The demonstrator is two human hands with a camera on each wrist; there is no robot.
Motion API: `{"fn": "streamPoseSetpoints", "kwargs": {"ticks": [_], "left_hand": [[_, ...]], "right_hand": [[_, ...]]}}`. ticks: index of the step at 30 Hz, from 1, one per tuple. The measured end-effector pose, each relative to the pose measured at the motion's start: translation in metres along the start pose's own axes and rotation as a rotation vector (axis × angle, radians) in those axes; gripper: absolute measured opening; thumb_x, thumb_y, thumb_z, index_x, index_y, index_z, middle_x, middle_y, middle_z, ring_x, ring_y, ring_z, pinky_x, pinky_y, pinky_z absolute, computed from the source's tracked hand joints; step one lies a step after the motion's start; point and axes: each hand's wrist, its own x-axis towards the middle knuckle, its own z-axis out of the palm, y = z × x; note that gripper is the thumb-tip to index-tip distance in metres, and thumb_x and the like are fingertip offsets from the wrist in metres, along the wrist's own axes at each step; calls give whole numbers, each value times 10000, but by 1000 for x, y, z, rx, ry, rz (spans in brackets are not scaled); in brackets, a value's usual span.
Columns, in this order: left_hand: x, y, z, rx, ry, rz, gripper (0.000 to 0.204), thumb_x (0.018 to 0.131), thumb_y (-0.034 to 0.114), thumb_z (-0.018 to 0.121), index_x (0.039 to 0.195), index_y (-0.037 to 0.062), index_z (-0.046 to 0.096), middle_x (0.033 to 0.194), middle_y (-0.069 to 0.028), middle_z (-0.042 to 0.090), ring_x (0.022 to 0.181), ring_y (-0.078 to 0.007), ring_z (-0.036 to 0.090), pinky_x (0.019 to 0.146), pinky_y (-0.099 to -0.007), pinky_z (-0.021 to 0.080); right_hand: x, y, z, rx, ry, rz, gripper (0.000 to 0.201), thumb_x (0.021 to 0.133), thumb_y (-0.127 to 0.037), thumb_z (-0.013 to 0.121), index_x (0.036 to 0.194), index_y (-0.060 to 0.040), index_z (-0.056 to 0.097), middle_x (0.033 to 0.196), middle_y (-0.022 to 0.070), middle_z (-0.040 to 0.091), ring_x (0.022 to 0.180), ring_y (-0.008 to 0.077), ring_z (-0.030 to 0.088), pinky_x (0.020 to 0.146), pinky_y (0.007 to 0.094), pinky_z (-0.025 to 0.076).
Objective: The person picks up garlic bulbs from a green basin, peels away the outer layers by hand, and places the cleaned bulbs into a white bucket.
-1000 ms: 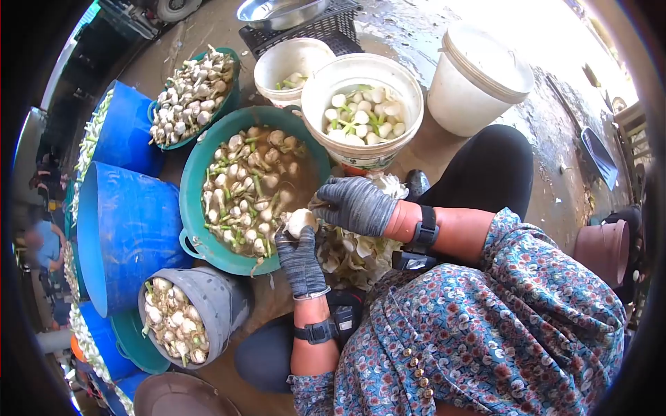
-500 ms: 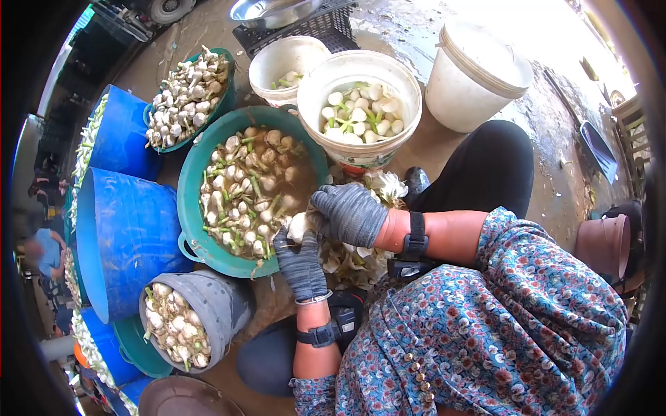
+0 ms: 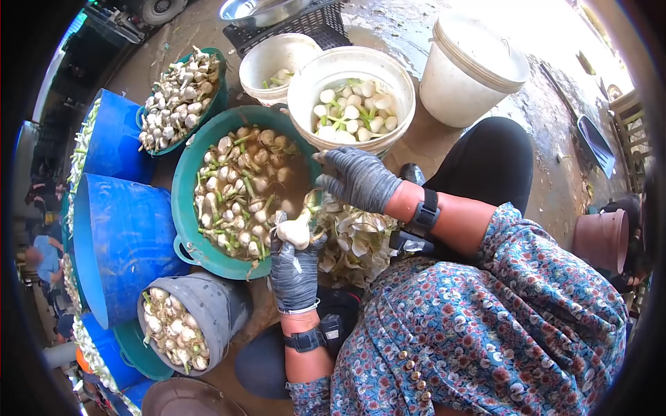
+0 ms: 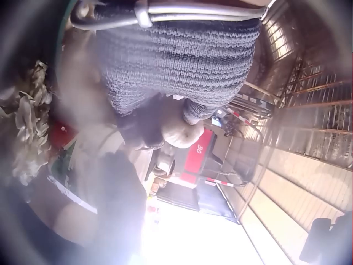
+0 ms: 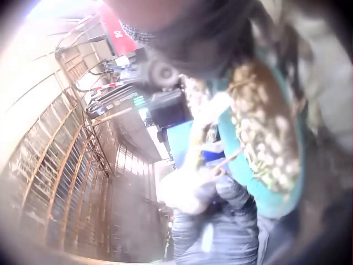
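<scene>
In the head view my gloved left hand (image 3: 295,274) grips a white garlic bulb (image 3: 294,234) near the front rim of a green tub (image 3: 182,225). The bulb's short stem points up and to the right. Part of that bulb (image 4: 185,132) shows beyond the knitted glove in the left wrist view. My gloved right hand (image 3: 362,179) is apart from the bulb, above and right of it, with fingers extended and spread from the thumb. Garlic bulbs with green stems (image 3: 236,187) float in the tub's brown water. Garlic peelings (image 3: 357,243) are heaped below the right hand.
A white bucket (image 3: 406,118) of peeled garlic stands behind the tub, beside a smaller white bucket (image 3: 253,66). Left are blue tubs (image 3: 132,243), a grey bucket (image 3: 222,305) of garlic and another garlic-filled tub (image 3: 220,97). A lidded white bucket (image 3: 454,83) stands right.
My right hand has come off the bulb and moved up and away from it. The left hand keeps hold of the bulb, now more exposed with its stem raised.
</scene>
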Motion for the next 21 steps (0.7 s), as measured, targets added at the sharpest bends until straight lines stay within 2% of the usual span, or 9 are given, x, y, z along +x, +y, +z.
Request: {"fn": "streamPoseSetpoints", "kwargs": {"ticks": [1, 3, 4, 6, 8, 10, 17, 19, 21], "left_hand": [[-1, -4, 0, 0, -1, 1, 446, 948, 136, 489, 1368, 14, 400, 1294, -132, 475, 1166, -244, 488, 949, -417, 496], [-3, -4, 2, -582, -33, -299, 422, 954, 137, 457, 1341, -23, 408, 1275, -143, 492, 1163, -241, 495, 959, -400, 478], [-1, 1, 4, -580, -39, -298, 422, 954, 137, 457, 1341, -23, 408, 1275, -143, 492, 1163, -241, 495, 959, -400, 478], [3, 13, 7, -502, -54, -352, 445, 935, 187, 502, 1310, -40, 425, 1257, -147, 505, 1154, -245, 509, 980, -387, 452], [2, 13, 8, -334, -76, -307, 481, 912, 235, 535, 1301, -29, 431, 1263, -137, 503, 1147, -246, 520, 986, -376, 441], [2, 17, 10, -656, -51, -446, 519, 893, 253, 558, 1317, -14, 422, 1267, -128, 499, 1147, -241, 518, 989, -371, 438], [-5, 8, 4, -545, -97, -488, 533, 879, 246, 573, 1336, 21, 417, 1236, -98, 501, 1110, -206, 521, 980, -350, 432], [-4, 13, 2, -306, -225, -344, 531, 888, 253, 567, 1345, 33, 409, 1193, -67, 492, 1044, -165, 509, 951, -309, 429], [-3, 18, 1, -369, -247, -355, 551, 872, 164, 585, 1363, 23, 379, 1172, -49, 485, 1028, -141, 491, 946, -278, 418]], "right_hand": [[2, -7, -6, 46, -5, -195, 297, 819, -255, 665, 1043, -61, 647, 872, 164, 637, 855, 356, 610, 786, 431, 487], [4, -20, -8, 35, -10, -465, 228, 770, -223, 680, 940, -76, 648, 823, 117, 623, 830, 320, 607, 791, 406, 485], [3, -24, -9, -11, -25, -575, 207, 754, -219, 685, 905, -83, 647, 804, 100, 617, 826, 307, 606, 787, 398, 484], [-6, -22, 1, 17, -98, -581, 182, 734, -225, 688, 853, -95, 643, 798, 87, 623, 823, 290, 611, 757, 393, 489], [-14, -26, 0, -60, -247, -407, 180, 744, -189, 686, 865, -82, 604, 836, 99, 606, 836, 297, 595, 773, 417, 474], [-17, -26, 1, -48, -246, -393, 180, 742, -194, 682, 850, -76, 599, 784, 104, 585, 786, 312, 589, 714, 438, 471], [-20, -31, -5, -8, -335, -241, 217, 757, -248, 686, 866, -65, 644, 806, 147, 637, 766, 353, 629, 694, 432, 512], [-19, -31, -2, 19, -342, -187, 211, 772, -246, 676, 863, -59, 642, 805, 163, 637, 767, 362, 628, 693, 437, 511], [-17, -26, 9, 94, -470, 150, 225, 803, -255, 652, 872, -43, 622, 783, 190, 629, 757, 388, 620, 684, 453, 503]]}}
